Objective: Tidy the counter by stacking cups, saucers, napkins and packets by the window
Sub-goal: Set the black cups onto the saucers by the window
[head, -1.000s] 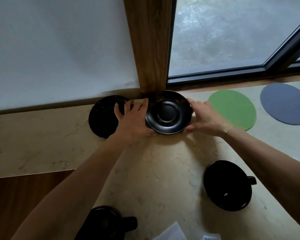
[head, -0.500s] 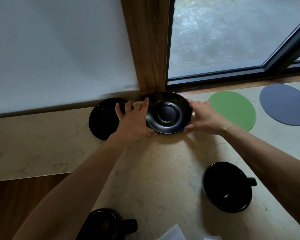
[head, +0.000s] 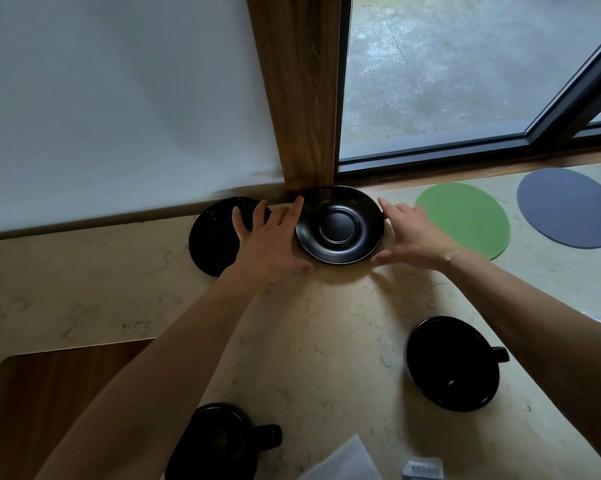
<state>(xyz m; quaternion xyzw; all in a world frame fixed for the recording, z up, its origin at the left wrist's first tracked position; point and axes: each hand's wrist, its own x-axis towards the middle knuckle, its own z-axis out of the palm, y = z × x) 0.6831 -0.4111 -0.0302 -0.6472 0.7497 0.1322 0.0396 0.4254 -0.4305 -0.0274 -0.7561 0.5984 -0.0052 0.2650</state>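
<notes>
A black saucer (head: 339, 225) sits at the back of the counter, right against the wooden window post (head: 297, 98). My left hand (head: 268, 242) cups its left rim and my right hand (head: 413, 233) cups its right rim, fingers spread around the edge. A second black, speckled saucer (head: 214, 237) lies flat just to the left, partly under my left fingers. One black cup (head: 451, 365) stands at the near right, another black cup (head: 223, 441) at the bottom edge. A white napkin (head: 344, 462) and a small packet (head: 424, 471) peek in at the bottom.
A green round mat (head: 465, 220) and a grey-blue round mat (head: 569, 206) lie along the window sill to the right. A dark wooden inset (head: 49, 393) fills the counter's near left. The white wall (head: 119, 98) closes the back left.
Both hands have slid the saucer slightly farther back toward the wooden post. The cups and the other saucer have not moved.
</notes>
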